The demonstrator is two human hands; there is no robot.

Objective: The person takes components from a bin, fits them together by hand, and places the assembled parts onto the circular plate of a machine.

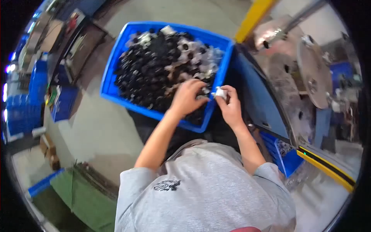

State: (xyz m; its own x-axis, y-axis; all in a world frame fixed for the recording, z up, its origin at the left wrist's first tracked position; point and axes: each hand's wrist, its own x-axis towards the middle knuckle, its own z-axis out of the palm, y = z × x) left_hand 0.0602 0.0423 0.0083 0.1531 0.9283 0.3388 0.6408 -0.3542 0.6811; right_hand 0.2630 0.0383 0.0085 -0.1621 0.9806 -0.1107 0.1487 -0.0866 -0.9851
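Note:
A blue bin [112,83] in front of me holds a heap of small black parts [145,65] and a patch of white parts [198,58]. Over its near right corner, my left hand [187,97] reaches in with fingers curved and thumb apart; I see nothing clearly held between them. Just outside the bin's right rim, my right hand [232,110] pinches a small white plastic fitting [221,93] between thumb and fingers. The fitting's exact shape is partly hidden by the fingertips.
Machinery with a round metal plate [315,73] stands on the right, behind a blue panel [257,92] and a yellow post [253,19]. Lower right is another blue bin [282,154] with small parts. Blue crates [63,102] and a green cover [83,193] are at left.

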